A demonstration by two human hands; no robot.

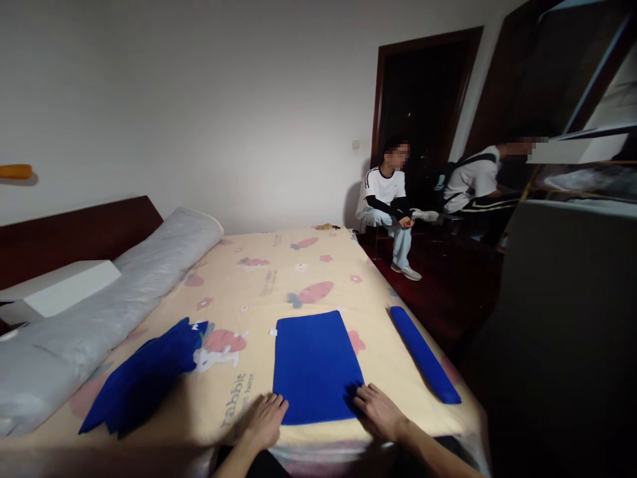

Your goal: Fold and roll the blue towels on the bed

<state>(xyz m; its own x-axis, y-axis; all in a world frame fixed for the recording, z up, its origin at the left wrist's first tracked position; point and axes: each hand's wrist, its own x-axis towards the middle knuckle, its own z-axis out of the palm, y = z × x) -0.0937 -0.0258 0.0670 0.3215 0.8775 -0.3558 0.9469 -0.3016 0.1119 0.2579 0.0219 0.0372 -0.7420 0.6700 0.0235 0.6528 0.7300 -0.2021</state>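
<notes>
A flat blue towel (318, 365), rectangular with a small white label at its left edge, lies on the bed before me. At its near left corner is my left hand (266, 419), its fingers bent and closed on the edge. My right hand (381, 410) is at the right edge near the other front corner, fingers curled in on the cloth, a dark shadow beside them. To the right, a rolled blue towel (425, 355) lies lengthwise along the bed. On the left is a loose, crumpled heap of blue cloth (146, 375).
The bed (269, 285) has a cream sheet printed with carrots and rabbits. A long grey rolled mat (134, 292) and a white box (70, 285) lie by the headboard. One person (388, 192) sits beyond the bed, another person (475, 176) further right. A dark cabinet (562, 318) stands at right.
</notes>
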